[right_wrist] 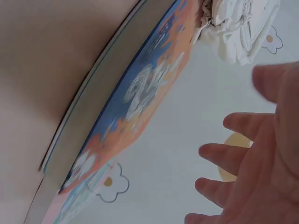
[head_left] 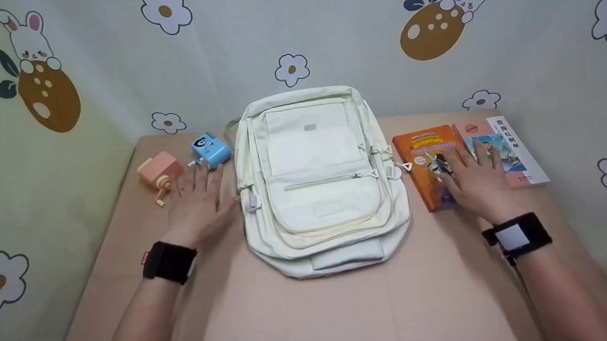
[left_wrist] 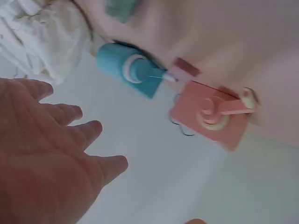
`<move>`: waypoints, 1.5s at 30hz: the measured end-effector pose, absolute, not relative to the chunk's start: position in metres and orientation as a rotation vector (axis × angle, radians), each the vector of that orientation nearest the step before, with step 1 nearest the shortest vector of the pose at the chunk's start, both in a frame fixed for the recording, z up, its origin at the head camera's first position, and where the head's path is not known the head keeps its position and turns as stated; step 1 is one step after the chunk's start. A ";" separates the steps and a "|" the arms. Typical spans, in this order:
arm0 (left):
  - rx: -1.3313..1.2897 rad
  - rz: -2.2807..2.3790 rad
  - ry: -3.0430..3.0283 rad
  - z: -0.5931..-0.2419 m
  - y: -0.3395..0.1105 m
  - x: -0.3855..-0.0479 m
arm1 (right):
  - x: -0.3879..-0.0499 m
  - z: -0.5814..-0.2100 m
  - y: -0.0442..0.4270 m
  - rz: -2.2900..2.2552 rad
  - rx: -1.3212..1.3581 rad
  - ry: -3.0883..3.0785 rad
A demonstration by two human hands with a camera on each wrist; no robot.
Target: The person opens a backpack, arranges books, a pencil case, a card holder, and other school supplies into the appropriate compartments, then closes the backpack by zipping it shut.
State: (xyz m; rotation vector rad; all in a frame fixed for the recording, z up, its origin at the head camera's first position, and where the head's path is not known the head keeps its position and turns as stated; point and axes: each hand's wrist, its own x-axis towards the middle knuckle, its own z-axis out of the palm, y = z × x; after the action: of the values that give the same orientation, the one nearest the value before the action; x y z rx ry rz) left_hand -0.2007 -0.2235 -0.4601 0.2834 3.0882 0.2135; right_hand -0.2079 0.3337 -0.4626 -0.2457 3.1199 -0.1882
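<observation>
A cream backpack point(head_left: 327, 190) lies flat, front pocket up, in the middle of the table. On its left my left hand point(head_left: 198, 203) is spread, palm down, with nothing held. Just beyond those fingers are a blue hand-crank pencil sharpener point(head_left: 211, 149) and a pink one point(head_left: 160, 170); both cranks show in the left wrist view, on the blue sharpener point(left_wrist: 128, 69) and the pink sharpener point(left_wrist: 212, 114). My right hand point(head_left: 480, 183) hovers with spread fingers over a thick orange book point(head_left: 424, 153). Beside that book lies a pink-and-white book point(head_left: 513, 148), partly behind the fingers.
A pinkish cloth covers the table point(head_left: 342, 319). Behind it and at both sides hangs a pale curtain point(head_left: 240, 51) printed with flowers and rabbits. A zipper pull point(head_left: 405, 167) sticks out from the backpack's right side towards the orange book.
</observation>
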 end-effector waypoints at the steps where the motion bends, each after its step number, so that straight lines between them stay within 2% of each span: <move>1: 0.328 0.214 3.074 -0.455 -0.213 -0.201 | -0.210 -0.462 0.329 -0.184 -0.270 3.120; 8: 0.826 0.146 2.875 -0.420 -0.109 -0.185 | -0.234 -0.464 0.297 -0.242 -0.486 3.053; 13: 1.097 0.070 2.724 -0.410 -0.027 -0.172 | -0.260 -0.472 0.283 -0.348 -0.448 3.017; 16: 1.127 0.044 2.710 -0.410 0.015 -0.167 | -0.272 -0.477 0.277 -0.417 -0.404 2.997; 21: 0.990 -0.023 2.777 -0.421 0.058 -0.162 | -0.283 -0.482 0.267 -0.456 -0.419 3.021; 27: 0.810 -0.162 2.843 -0.441 0.075 -0.160 | -0.292 -0.489 0.262 -0.445 -0.485 3.039; 45: 0.979 0.297 2.662 -0.448 0.045 -0.182 | -0.297 -0.496 0.269 -0.521 -0.520 3.093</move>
State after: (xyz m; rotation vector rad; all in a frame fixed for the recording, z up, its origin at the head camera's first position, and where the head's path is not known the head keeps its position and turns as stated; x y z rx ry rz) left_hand -0.1818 0.0451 -0.4485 0.9791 2.6624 0.2968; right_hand -0.2971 0.2694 -0.4957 -0.5195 3.0929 -0.5206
